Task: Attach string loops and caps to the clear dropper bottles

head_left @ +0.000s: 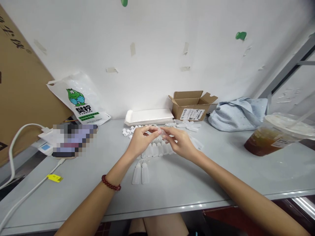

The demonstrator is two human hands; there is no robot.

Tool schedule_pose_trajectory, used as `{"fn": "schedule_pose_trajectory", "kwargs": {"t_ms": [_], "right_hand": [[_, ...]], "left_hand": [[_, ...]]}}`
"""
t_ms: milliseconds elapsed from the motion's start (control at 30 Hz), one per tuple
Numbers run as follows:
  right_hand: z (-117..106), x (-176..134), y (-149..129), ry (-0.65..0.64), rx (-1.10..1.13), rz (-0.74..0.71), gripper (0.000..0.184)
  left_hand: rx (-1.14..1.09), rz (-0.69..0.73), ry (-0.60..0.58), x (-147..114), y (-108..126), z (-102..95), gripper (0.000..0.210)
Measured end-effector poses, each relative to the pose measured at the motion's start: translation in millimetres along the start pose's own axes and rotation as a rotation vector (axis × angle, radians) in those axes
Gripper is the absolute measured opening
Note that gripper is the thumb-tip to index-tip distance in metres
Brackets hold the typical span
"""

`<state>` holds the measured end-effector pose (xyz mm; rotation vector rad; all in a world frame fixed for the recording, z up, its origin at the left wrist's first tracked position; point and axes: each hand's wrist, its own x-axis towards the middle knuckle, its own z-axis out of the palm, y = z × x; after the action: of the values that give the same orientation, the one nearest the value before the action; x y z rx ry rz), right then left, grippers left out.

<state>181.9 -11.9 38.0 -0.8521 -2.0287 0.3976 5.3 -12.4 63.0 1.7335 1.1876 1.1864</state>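
Observation:
Above the middle of the grey table, my left hand (140,141) and my right hand (183,144) meet fingertip to fingertip. Both are closed in a pinch on a small translucent plastic piece (159,131), partly hidden by the fingers. Under the hands lies a row of small flat translucent bottles (154,150), some with white cords at their necks. Nearer to me, two similar bottles (145,173) lie side by side. Small white caps (127,132) are scattered behind my left hand, and more loose translucent bottles (188,125) lie behind my right.
At the back stand a stack of white envelopes (150,116) and an open cardboard box (190,109). A light blue cloth bag (237,114) and a tilted-looking drink cup (268,137) are right. Left are a blurred phone (73,141), a white cable (31,190) and a printed plastic bag (80,98).

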Motion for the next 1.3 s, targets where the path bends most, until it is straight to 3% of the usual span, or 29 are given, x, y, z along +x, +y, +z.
{"fn": "schedule_pose_trajectory", "kwargs": {"t_ms": [167,567,733,900,967,1067,1133,1200,1300], "right_hand": [[0,2,-2,-0.001,0.096,0.093,0.029],[2,0,-7,-0.013,0.182,0.190,0.023],[6,-1,-11,-0.010,0.104,0.179,0.022],[8,0,-16,-0.030,0.268,0.319,0.012],[8,2,-17,-0.044,0.395,0.434,0.014],[6,4,-18,-0.078,0.544,0.565,0.017],[5,4,-20,-0.120,0.619,0.600,0.016],[5,3,-23,-0.170,0.666,0.613,0.016],[6,0,-28,-0.225,0.681,0.627,0.017]], "left_hand": [[0.000,0.065,0.045,3,-9,2.3,0.020],[-0.086,-0.057,-0.025,-1,0,3.2,0.022],[0.071,-0.043,0.075,-5,1,9.9,0.020],[0.204,-0.011,0.023,-11,6,8.0,0.022],[0.283,0.084,0.021,-15,7,3.2,0.020],[0.488,0.384,0.019,-25,4,-3.9,0.016],[0.590,0.563,-0.033,-33,1,-6.7,0.026],[0.647,0.635,-0.091,-40,-2,-7.8,0.039],[0.669,0.629,-0.109,-50,-5,-8.3,0.044]]}}
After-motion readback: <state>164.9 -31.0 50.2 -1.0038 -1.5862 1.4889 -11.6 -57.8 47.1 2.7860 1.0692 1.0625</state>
